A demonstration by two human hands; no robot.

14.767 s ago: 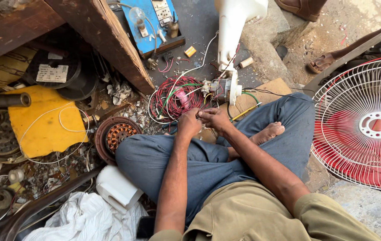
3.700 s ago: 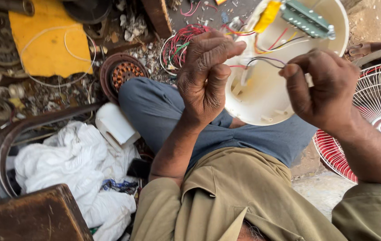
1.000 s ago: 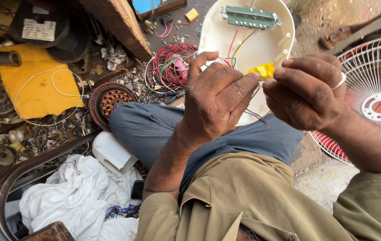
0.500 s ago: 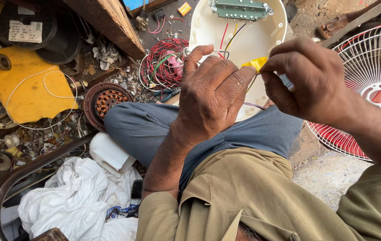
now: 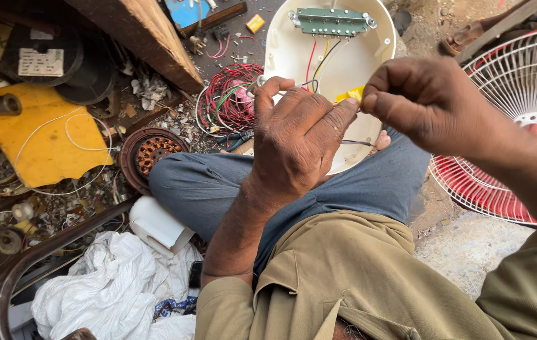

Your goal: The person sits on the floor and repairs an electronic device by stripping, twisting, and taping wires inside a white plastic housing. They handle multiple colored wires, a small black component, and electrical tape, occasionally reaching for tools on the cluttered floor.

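We see the left hand (image 5: 297, 141) raised over the lap, back toward us, its fingers (image 5: 319, 119) held close together and curled, their tips meeting a small yellow piece (image 5: 350, 96) just in front of the white housing (image 5: 350, 63). The right hand (image 5: 426, 104) comes in from the right with thumb and forefinger pressed together, pinching the other end of the same yellow piece, so both hands close on it from either side. Thin wires (image 5: 319, 63), red, yellow and dark, run from the green terminal strip (image 5: 331, 21) at the housing's top down toward the fingers. The housing rests against the crossed legs in blue trousers (image 5: 218, 182). To the left lie a coil of red wire (image 5: 231, 104) and a copper winding (image 5: 152, 154) on the littered floor; a red fan grille (image 5: 514, 94) stands on the right.
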